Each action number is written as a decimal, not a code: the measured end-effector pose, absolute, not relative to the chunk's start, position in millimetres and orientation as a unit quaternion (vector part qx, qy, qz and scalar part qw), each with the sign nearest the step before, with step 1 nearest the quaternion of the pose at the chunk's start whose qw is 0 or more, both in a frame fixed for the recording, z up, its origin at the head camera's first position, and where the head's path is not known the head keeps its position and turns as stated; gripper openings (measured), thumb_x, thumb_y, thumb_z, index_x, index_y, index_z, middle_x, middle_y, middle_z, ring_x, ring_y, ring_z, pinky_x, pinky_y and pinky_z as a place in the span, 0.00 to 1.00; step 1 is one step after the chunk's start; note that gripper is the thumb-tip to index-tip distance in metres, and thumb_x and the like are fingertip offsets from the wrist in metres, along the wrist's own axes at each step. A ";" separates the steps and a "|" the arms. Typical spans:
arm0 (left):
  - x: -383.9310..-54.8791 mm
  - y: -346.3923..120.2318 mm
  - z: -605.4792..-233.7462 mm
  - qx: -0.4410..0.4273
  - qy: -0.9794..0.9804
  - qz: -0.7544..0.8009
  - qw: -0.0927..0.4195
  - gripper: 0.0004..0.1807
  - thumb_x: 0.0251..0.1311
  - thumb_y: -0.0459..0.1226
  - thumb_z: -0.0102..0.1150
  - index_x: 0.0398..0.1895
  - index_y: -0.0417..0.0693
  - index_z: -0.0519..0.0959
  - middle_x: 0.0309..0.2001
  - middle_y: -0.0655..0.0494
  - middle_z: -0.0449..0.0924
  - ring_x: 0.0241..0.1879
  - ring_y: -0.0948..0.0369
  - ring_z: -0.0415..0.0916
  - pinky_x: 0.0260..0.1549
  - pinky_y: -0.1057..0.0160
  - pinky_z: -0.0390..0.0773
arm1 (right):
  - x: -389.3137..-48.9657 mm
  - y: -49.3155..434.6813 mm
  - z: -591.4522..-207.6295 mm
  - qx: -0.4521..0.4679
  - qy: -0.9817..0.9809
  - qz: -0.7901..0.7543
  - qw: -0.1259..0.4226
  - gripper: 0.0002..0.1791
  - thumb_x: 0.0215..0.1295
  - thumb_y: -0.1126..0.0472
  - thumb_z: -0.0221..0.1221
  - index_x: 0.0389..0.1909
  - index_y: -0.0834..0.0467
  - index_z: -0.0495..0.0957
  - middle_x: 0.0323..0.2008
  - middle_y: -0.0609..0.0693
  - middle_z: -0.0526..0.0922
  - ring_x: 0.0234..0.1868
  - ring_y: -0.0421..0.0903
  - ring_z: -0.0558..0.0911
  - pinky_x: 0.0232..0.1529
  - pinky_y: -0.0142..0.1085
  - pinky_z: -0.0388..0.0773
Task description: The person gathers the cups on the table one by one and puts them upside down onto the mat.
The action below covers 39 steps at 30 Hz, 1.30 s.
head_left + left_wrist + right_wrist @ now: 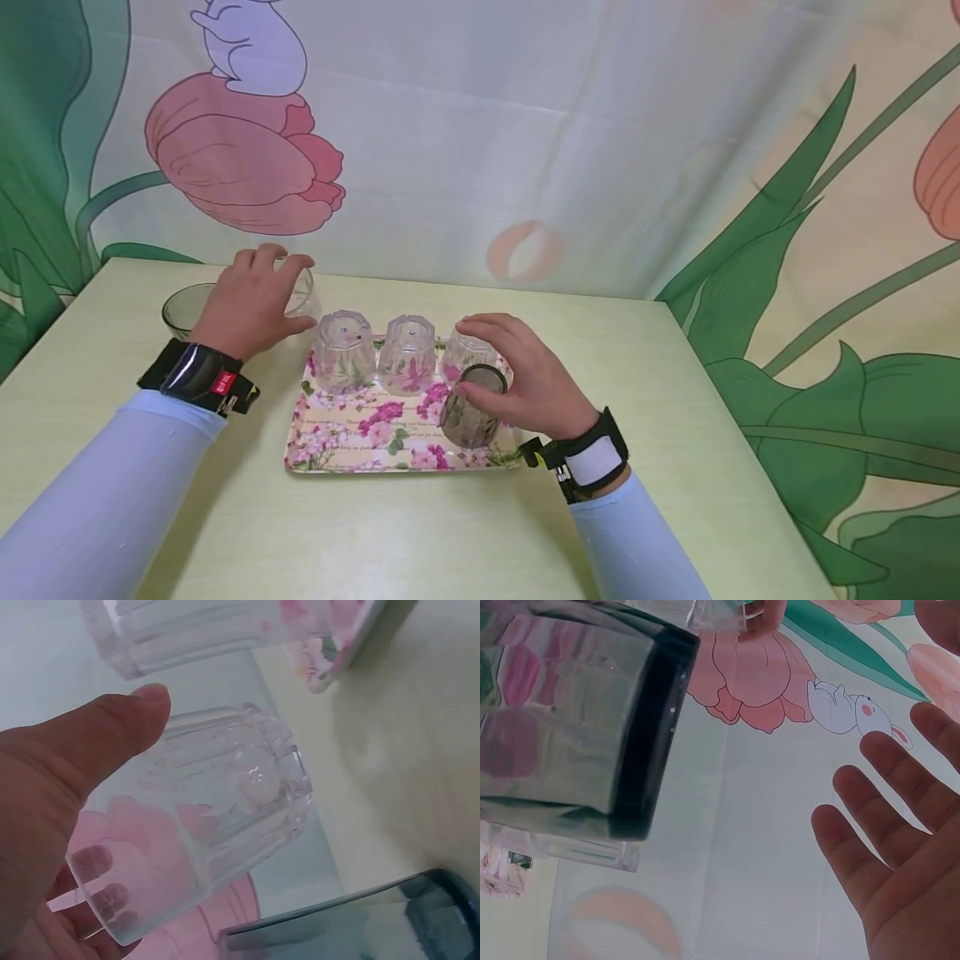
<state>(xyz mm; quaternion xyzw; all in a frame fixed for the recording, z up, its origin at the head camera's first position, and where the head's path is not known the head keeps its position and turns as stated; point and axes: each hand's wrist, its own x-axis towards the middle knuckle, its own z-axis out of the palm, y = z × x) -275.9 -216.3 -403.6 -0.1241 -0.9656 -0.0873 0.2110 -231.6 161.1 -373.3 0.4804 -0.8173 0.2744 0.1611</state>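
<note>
My left hand point(251, 304) holds a clear faceted glass point(225, 795) near its rim, thumb on one side and fingers on the other. Its thick base points toward the table; whether it touches the table cannot be told. My right hand point(525, 375) is apart from the glasses, fingers spread point(885, 817). Just beside it, a dark tinted glass point(468, 421) stands upside down on the floral tray point(337, 450). Behind that, three clear glasses stand upside down in a row: a left one point(343, 354), a middle one point(407, 357) and a right one point(457, 357), partly hidden by my right hand.
Another dark tinted glass point(180, 310) stands upright on the table point(375, 533), left of the tray and partly behind my left hand. A printed cloth point(450, 150) with flowers and a white rabbit hangs along the table's back edge.
</note>
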 end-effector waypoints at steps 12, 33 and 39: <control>-263.3 -208.9 -393.7 -0.115 -0.952 -0.090 0.270 0.46 0.40 0.46 0.82 0.63 0.42 0.70 0.60 0.31 0.67 0.55 0.31 0.66 0.49 0.33 0.75 | -229.2 163.1 -376.0 0.484 -0.811 0.279 0.171 0.35 0.63 0.54 0.67 0.69 0.60 0.68 0.64 0.53 0.74 0.67 0.49 0.71 0.69 0.43 0.69; -234.3 -192.8 -367.0 -0.137 -0.913 -0.226 0.310 0.40 0.44 0.47 0.80 0.60 0.45 0.73 0.59 0.38 0.65 0.57 0.39 0.63 0.43 0.37 0.78 | -233.6 162.5 -375.2 0.489 -0.808 0.276 0.177 0.32 0.66 0.51 0.64 0.68 0.56 0.69 0.64 0.52 0.73 0.67 0.48 0.71 0.69 0.42 0.69; -226.1 -186.9 -360.9 -0.155 -0.898 -0.254 0.325 0.40 0.45 0.46 0.79 0.60 0.42 0.72 0.60 0.39 0.68 0.60 0.40 0.66 0.54 0.35 0.74 | -234.0 162.3 -374.1 0.487 -0.810 0.274 0.177 0.32 0.65 0.53 0.65 0.68 0.58 0.70 0.64 0.53 0.73 0.67 0.49 0.71 0.68 0.43 0.70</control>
